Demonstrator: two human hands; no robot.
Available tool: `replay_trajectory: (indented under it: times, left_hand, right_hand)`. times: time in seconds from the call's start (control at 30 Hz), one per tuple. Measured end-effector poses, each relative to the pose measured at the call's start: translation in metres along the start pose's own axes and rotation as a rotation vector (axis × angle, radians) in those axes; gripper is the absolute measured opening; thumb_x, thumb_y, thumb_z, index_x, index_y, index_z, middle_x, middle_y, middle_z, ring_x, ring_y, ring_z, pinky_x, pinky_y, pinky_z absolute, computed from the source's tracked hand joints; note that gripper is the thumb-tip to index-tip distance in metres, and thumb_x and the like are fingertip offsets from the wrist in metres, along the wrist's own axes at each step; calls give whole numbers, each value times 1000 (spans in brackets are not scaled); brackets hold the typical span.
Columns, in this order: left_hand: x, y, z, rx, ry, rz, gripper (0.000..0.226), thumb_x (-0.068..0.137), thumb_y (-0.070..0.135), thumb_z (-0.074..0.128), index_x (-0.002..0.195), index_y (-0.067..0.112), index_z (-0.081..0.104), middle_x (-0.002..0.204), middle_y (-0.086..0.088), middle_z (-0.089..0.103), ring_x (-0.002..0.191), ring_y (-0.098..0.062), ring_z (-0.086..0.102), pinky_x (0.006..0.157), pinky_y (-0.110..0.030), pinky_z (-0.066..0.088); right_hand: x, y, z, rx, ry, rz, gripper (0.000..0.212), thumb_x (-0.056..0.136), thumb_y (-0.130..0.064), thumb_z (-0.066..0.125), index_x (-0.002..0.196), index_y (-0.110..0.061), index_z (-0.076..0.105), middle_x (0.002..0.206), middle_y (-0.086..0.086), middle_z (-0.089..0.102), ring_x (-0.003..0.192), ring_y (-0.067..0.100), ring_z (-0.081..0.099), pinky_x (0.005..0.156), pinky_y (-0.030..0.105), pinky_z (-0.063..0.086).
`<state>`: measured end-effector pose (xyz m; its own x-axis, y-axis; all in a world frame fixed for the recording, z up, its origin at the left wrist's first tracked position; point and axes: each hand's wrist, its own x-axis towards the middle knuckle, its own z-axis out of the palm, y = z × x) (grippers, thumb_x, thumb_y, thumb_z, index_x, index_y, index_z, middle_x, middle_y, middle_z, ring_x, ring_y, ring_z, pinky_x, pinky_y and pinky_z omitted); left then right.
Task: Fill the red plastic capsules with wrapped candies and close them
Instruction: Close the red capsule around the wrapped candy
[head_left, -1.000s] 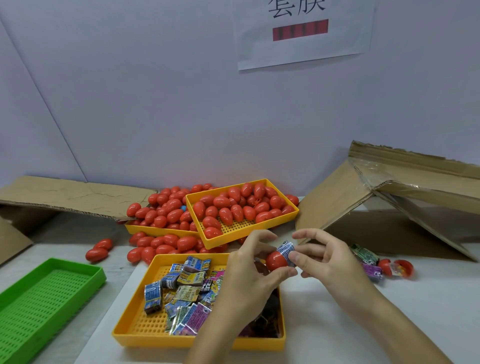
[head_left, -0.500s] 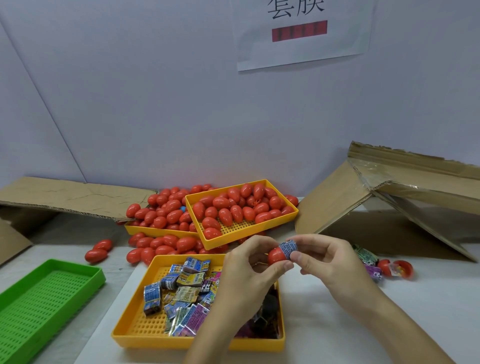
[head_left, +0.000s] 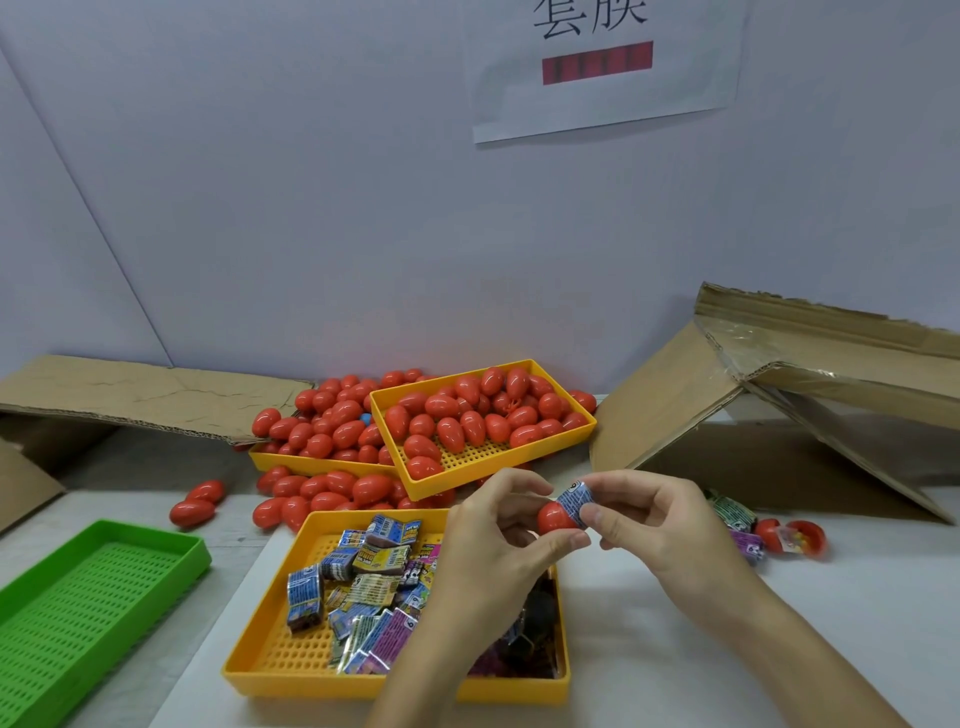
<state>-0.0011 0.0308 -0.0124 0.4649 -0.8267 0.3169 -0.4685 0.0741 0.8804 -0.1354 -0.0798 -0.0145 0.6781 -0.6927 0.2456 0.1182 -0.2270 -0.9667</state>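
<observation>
Above table (head_left: 675, 649), capsule (head_left: 553, 517) between both hands.

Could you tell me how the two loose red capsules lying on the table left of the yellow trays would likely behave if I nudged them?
The loose red capsules look smooth and egg-shaped, so they would probably roll or wobble off rather than slide straight. Being thin plastic shells, they are likely light. Their glossy surface suggests they could slip from a loose pinch.

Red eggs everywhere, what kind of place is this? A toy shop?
More likely a small packing workbench than a shop: yellow trays heaped with red capsules, a tray of wrapped candies, opened cardboard boxes, and a paper sign taped on the plain wall.
</observation>
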Motion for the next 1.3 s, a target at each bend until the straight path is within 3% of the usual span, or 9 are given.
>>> replay_trajectory:
  times: [0.33,0.6,0.87,1.1,1.3]
  left_hand:
    - [-2,0,-1,117,-19,44,39,65,50,77,97,39,57,97,13,70,91,0,66,75,-23,58]
    - [-1,0,0,118,-14,47,36,70,40,81,99,29,61,97,6,72,88,-6,68,74,-20,57]
    - [-1,0,0,132,-23,56,35,69,46,78,96,35,59,97,9,72,88,-3,67,75,-23,58]
    - [-1,-3,2,156,-34,74,34,71,45,80,94,44,54,94,22,67,91,3,65,74,-20,58]
    - [-2,-2,2,48,-36,70,36,68,45,80,97,33,63,92,13,71,86,-5,69,74,-23,59]
  right_hand:
    - [-2,-2,-1,-32,-32,-29,27,67,-34,72,94,-32,71,91,-10,75,87,9,70,65,19,55]
    - [-2,0,-1,-20,2,-45,26,65,-35,72,91,-31,73,89,-8,75,87,11,70,64,20,55]
    - [-2,1,0,-40,8,-39,26,65,-36,72,92,-33,72,90,-9,75,88,8,70,64,19,55]
    - [-1,3,0,-115,-3,-1,31,67,-39,72,97,-34,70,93,-12,74,95,5,68,74,22,57]
    - [-2,1,-2,-117,-52,-8,34,67,-44,72,98,-29,72,91,-11,74,88,7,69,72,19,55]
